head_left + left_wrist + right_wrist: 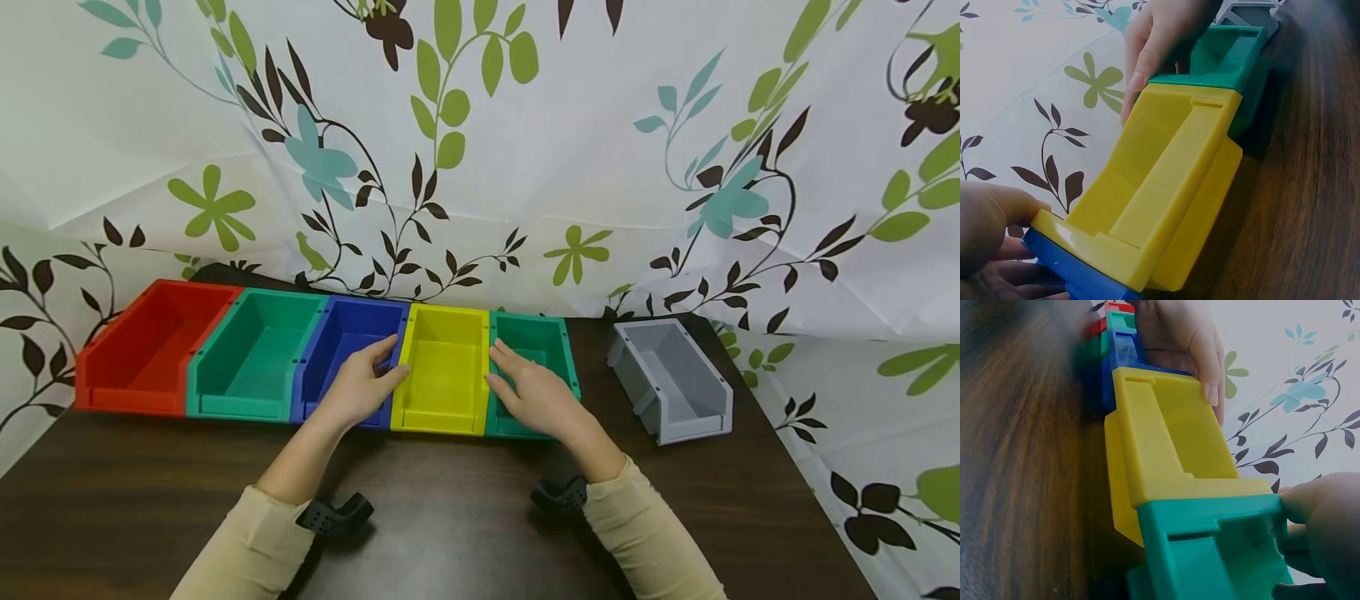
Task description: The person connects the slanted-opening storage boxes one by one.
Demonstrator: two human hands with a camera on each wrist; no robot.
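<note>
A yellow bin (442,367) stands in a row between a blue bin (348,321) and a green bin (536,333). The left hand (360,383) reaches over the blue bin, its fingers loosely bent and the thumb tip right at the yellow bin's left rim. Over the green bin lies the right hand (536,392), with its index fingertip and thumb at the rim shared with the yellow bin. In the right wrist view, that hand's lower fingers (1300,537) overlap the green bin's edge. Both hands frame the yellow bin, and nothing shows inside it.
A red bin (157,358) and another green bin (251,358) extend the row leftward. Apart on the right, a grey bin (675,375) sits at an angle near the edge of the dark wooden table (450,517). Behind hangs a leaf-patterned cloth (525,192).
</note>
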